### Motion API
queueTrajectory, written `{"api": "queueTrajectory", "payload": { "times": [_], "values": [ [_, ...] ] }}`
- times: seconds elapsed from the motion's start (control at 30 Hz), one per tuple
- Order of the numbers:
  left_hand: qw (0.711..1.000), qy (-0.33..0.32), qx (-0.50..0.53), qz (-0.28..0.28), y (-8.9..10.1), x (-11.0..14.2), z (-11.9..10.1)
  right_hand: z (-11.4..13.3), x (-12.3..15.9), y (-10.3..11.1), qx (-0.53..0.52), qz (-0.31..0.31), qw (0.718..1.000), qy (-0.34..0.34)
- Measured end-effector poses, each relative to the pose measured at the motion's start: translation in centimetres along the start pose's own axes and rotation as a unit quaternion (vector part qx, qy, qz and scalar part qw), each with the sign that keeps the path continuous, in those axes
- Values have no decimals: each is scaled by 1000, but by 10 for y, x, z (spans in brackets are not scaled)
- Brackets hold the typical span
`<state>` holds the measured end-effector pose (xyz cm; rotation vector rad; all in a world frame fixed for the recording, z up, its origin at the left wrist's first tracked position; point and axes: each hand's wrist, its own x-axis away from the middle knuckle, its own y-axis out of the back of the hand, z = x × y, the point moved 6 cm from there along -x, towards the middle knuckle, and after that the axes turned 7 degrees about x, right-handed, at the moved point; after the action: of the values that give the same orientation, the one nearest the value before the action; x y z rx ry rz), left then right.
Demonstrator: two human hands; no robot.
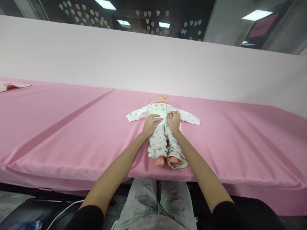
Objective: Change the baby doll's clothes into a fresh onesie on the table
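A baby doll (160, 161) lies on its back on the pink-covered table, head toward the wall and bare feet toward me. It wears a white patterned jacket (140, 113) with sleeves spread wide, and matching trousers (157, 143). My left hand (151, 123) rests on the jacket's left front, its fingertips pinched at the middle opening. Across from it, my right hand (174, 120) has bent fingers closed on the other front edge of the jacket. The fabric between my fingertips is too small to make out in detail.
The pink sheet (83, 134) covers the table and drapes over its near edge. A pale folded cloth (13, 85) lies at the far left. Behind the table stands a white wall (144, 64) with a dark window above. A white cable (62, 212) hangs below at the left.
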<state>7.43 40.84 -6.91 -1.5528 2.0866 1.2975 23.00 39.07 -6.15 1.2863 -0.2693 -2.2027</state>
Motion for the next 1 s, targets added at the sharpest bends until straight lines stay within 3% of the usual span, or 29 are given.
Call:
{"api": "queueTrajectory", "payload": {
  "times": [0.1,0.4,0.57,0.7,0.87,1.0],
  "values": [
    [1000,11,-10,16,0,-2,-1,9,9,5,-16,33,999,39],
    [997,33,-71,12,-4,-7,-23,9,20,14,-73,70,994,36],
    [994,104,-35,1,-7,-6,-17,11,20,11,-63,85,994,42],
    [995,97,-28,2,-10,-7,-12,12,20,11,-67,91,993,42],
    [990,123,60,-28,-10,-10,-5,14,21,13,-102,107,989,30],
    [991,129,31,-21,-9,-11,-6,13,21,14,-125,113,986,10]
  ]
}}
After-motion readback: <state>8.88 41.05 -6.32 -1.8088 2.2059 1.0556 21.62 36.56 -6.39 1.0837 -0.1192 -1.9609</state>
